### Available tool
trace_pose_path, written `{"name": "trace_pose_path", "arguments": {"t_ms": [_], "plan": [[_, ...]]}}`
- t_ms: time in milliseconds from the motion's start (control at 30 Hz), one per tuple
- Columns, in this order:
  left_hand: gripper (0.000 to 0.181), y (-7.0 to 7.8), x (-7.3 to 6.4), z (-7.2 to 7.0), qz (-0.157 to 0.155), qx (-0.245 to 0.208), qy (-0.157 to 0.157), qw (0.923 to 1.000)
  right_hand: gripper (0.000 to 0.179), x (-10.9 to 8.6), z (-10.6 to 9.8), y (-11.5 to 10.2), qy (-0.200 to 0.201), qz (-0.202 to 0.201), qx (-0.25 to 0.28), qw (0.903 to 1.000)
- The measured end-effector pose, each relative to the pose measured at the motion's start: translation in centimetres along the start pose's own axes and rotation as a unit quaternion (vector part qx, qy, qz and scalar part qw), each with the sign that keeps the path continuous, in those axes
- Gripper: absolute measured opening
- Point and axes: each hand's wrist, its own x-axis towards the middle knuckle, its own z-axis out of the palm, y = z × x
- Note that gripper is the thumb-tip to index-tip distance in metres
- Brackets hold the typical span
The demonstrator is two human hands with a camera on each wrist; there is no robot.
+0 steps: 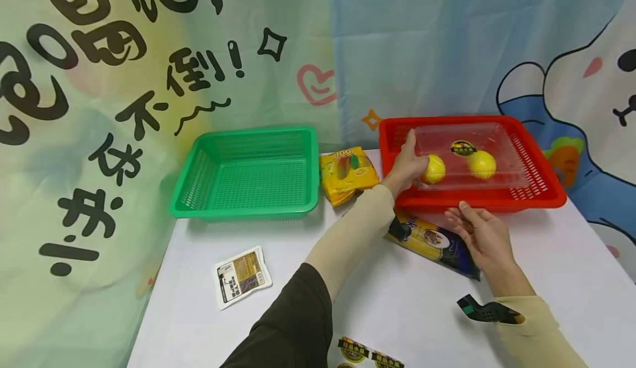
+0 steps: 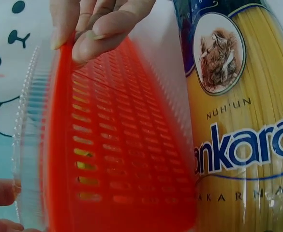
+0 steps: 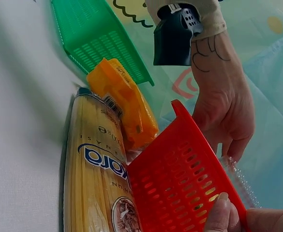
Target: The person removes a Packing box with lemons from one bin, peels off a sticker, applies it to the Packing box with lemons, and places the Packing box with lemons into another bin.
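Note:
A clear plastic fruit box (image 1: 502, 164), with a dark round label and two yellow round fruits, lies within the red basket (image 1: 539, 197). My left hand (image 1: 408, 164) grips the box's left end. At the basket's front rim, my right hand (image 1: 482, 235) pinches the edge between thumb and fingers, as the right wrist view shows with its thumb (image 3: 219, 212). Just below the basket lies a pack of spaghetti (image 1: 432, 241), partly covered by my left sleeve and right hand. The left wrist view shows its printed front close up.
A green basket (image 1: 243, 213) stands at the left. Between the baskets sits a yellow snack packet (image 1: 348, 175). A small white sachet (image 1: 242, 277) lies in front of the green basket. Round stickers (image 1: 354, 350) lie at the near edge. A printed curtain (image 1: 278, 92) hangs behind.

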Motion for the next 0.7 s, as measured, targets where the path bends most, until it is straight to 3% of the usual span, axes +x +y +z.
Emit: {"name": "trace_pose_path", "arguments": {"t_ms": [167,700], "plan": [[0.088,-0.2,0.0,0.4,-0.012,-0.001,0.001,0.9999,0.025,-0.1,0.0,0.0,-0.004,-0.003,-0.011,0.9999],[0.089,-1.1,0.5,0.8,-0.026,0.037,0.020,0.9988,0.033,-0.1,-0.1,0.1,0.005,-0.003,-0.012,0.9999]]}}
